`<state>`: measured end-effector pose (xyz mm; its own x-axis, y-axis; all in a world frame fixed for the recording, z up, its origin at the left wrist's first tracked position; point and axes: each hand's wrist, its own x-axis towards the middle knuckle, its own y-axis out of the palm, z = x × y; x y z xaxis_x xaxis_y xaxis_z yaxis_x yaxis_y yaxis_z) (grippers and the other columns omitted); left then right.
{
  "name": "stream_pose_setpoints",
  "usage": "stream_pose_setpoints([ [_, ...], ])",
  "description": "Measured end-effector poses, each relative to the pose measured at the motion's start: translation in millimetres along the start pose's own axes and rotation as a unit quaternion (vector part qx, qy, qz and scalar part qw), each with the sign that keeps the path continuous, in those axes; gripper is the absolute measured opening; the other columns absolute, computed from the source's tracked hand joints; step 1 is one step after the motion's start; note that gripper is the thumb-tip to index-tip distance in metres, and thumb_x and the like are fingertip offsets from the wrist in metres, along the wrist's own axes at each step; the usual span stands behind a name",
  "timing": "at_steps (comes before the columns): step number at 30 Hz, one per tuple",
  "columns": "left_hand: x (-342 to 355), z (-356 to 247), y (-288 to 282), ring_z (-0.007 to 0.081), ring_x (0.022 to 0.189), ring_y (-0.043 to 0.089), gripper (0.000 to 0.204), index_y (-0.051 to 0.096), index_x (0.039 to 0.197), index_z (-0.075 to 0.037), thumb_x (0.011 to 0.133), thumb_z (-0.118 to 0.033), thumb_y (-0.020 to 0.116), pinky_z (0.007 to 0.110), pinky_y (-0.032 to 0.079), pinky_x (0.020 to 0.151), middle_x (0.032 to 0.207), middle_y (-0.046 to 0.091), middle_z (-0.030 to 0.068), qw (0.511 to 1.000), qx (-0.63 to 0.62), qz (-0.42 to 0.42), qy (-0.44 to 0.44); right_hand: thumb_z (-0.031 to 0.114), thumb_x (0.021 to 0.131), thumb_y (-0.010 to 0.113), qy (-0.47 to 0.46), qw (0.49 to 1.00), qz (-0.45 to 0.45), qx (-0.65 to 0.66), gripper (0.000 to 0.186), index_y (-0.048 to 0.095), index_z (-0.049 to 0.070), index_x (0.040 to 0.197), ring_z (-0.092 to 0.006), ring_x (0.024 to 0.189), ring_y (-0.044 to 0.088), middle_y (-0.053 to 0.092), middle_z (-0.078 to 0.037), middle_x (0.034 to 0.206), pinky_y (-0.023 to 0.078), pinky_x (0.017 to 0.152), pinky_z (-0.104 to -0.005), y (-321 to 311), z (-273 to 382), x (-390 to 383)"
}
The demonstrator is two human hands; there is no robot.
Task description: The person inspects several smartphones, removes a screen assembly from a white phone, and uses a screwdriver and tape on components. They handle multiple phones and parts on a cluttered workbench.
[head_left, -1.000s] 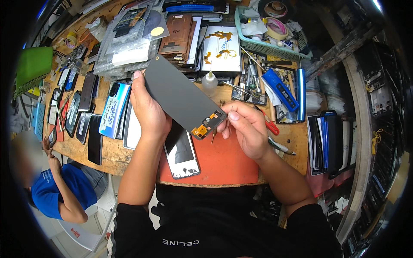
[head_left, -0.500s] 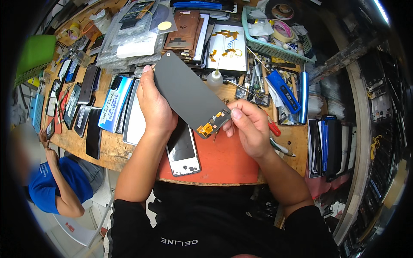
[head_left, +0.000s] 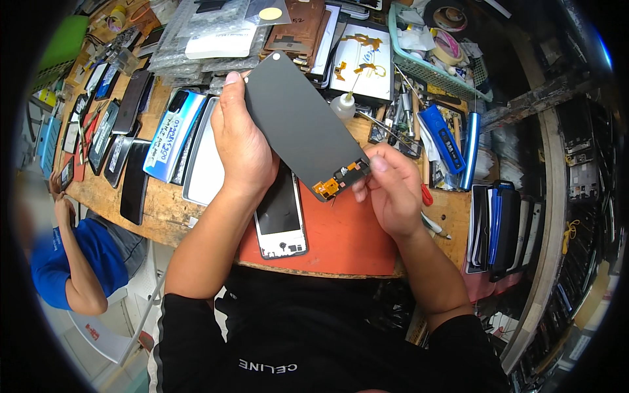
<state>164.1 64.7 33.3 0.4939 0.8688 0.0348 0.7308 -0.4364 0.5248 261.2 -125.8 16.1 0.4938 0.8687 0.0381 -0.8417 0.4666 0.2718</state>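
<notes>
My left hand (head_left: 244, 141) grips the long edge of a dark grey phone display panel (head_left: 298, 118), held tilted above the bench. An orange flex connector (head_left: 334, 183) hangs at the panel's lower corner, and my right hand (head_left: 390, 190) pinches that corner with thumb and fingers. Below the panel, a white phone frame (head_left: 282, 219) lies flat on an orange work mat (head_left: 341, 239).
Many phones and screens (head_left: 124, 150) lie in rows on the wooden bench at the left. A small white bottle (head_left: 342, 105), blue tools (head_left: 442, 137) and a green basket of tape rolls (head_left: 439, 59) crowd the back. A person in blue (head_left: 72, 255) is at lower left.
The panel and both hands sit slightly lower and nearer the view's centre than before. My grip on the panel and its flex corner is unchanged.
</notes>
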Motion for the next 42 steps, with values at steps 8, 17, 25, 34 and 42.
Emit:
stream_pose_setpoints([
  [8,-9.9,-1.2,3.3,0.0123,0.073,0.066,0.066,0.066,0.11,-0.006,0.113,-0.06,0.029,0.026,0.055,0.064,0.089,0.068,0.0049,0.998,0.018,0.053,-0.033,0.042,0.113,0.039,0.06,0.982,0.137,0.116,0.056,0.049,-0.005,0.141,-0.0207,0.107,0.067,0.065,-0.015,0.123,0.052,0.093,-0.0346,16.7,-5.7,-2.3],
  [17,-13.3,5.8,-0.6,0.0135,0.079,0.068,0.07,0.066,0.111,-0.005,0.113,-0.062,0.026,0.029,0.056,0.069,0.092,0.069,0.0064,0.993,0.032,0.107,-0.037,0.053,0.109,0.031,0.052,0.956,0.166,0.238,0.071,0.053,-0.006,0.143,-0.0287,0.111,0.069,0.068,-0.025,0.126,0.05,0.102,-0.0426,16.3,-13.1,-1.0],
  [25,-7.4,6.5,-5.4,0.009,0.074,0.063,0.047,0.067,0.121,-0.002,0.114,-0.042,0.044,0.025,0.049,0.065,0.096,0.07,0.0036,0.987,-0.073,0.144,-0.008,0.051,0.109,0.027,0.02,0.963,0.138,0.228,0.07,0.055,-0.003,0.144,-0.0389,0.108,0.069,0.068,-0.023,0.125,0.056,0.084,-0.0474,3.9,-12.0,5.7],
  [34,-5.2,1.9,1.4,0.0017,0.064,0.055,0.027,0.069,0.124,-0.005,0.109,-0.027,0.062,0.018,0.045,0.054,0.086,0.066,-0.0042,0.995,0.027,0.09,0.041,0.053,0.109,0.031,0.033,0.959,0.118,0.257,0.072,0.052,-0.004,0.148,-0.04,0.114,0.069,0.067,-0.024,0.131,0.06,0.086,-0.0481,-0.5,-13.0,6.0],
  [42,-13.9,9.0,6.4,0.0087,0.084,0.055,0.017,0.064,0.11,-0.004,0.102,-0.018,0.07,0.025,0.046,0.071,0.103,0.057,0.0024,0.964,0.187,0.076,0.173,0.043,0.106,0.047,-0.015,0.953,0.149,0.264,0.067,0.046,-0.009,0.148,-0.0283,0.111,0.069,0.066,-0.022,0.131,0.052,0.105,-0.0434,-0.1,-1.6,7.3],
])
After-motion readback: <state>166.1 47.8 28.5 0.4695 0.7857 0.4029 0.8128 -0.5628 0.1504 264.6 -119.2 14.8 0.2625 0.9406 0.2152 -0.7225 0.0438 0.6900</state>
